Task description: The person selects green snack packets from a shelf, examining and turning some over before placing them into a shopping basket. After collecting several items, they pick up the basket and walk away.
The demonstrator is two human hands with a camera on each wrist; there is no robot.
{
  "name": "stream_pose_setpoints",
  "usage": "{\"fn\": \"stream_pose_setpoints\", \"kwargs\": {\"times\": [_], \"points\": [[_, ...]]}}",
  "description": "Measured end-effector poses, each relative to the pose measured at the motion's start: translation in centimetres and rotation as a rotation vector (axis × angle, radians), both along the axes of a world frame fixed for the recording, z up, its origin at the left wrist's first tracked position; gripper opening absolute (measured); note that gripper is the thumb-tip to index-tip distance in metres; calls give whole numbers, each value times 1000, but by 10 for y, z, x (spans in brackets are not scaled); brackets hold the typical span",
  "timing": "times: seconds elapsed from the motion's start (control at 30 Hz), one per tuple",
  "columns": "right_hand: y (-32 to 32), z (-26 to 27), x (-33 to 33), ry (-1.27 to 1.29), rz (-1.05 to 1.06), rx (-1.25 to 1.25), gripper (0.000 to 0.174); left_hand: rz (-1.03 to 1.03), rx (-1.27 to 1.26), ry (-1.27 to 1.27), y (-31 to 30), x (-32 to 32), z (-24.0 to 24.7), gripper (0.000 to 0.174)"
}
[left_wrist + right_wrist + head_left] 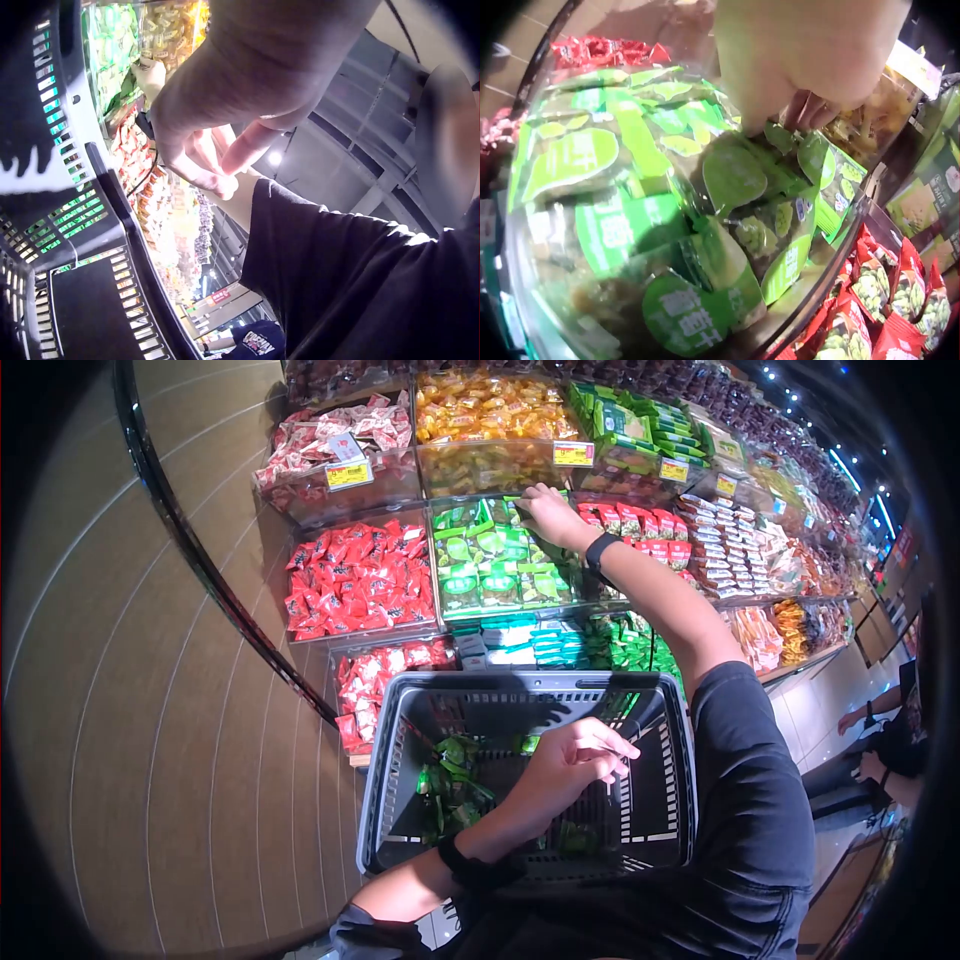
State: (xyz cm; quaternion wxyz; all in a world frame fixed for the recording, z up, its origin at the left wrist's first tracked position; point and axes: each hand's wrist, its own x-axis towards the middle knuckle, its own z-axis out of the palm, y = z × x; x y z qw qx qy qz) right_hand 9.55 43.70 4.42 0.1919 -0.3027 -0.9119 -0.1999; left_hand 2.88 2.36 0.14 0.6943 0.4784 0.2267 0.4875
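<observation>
In the head view my right hand (556, 518) reaches into the back of a clear bin of green raisin packets (480, 585). The right wrist view has its thumb and curled fingers at the top edge of a green raisin packet (735, 178), pinching it; the fingertips are partly hidden behind the packets. My left hand (575, 765) hangs above a dark grey shopping basket (530, 682), its fingers loosely bent and nothing between them. Several green packets (455, 800) lie inside the basket, partly covered by the left arm.
Red packets (360, 575) fill the bin left of the green ones, and yellow-wrapped sweets (490, 410) the bin behind. Red nut packets (870, 292) sit just beyond the clear bin wall. A dark curved rail (200, 560) runs along the left. Another person (885, 750) stands at the right.
</observation>
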Motion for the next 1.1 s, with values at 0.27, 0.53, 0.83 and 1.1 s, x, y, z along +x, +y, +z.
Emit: {"fn": "stream_pose_setpoints", "kwargs": {"times": [0.27, 0.53, 0.83, 1.1], "points": [[-54, 55, 39, 368, 206, 75, 30, 27, 7, 77, -8, 5, 15, 9], [-273, 45, 68, -39, 60, -1397, 21, -311, 379, 73, -42, 34, 21, 5], [-339, -195, 20, -388, -144, -1227, 65, -411, 330, -43, -43, 34, 18, 10], [-335, -232, 33, -480, 37, -390, 55, -299, 269, -37, -32, 22, 10, 10]]}}
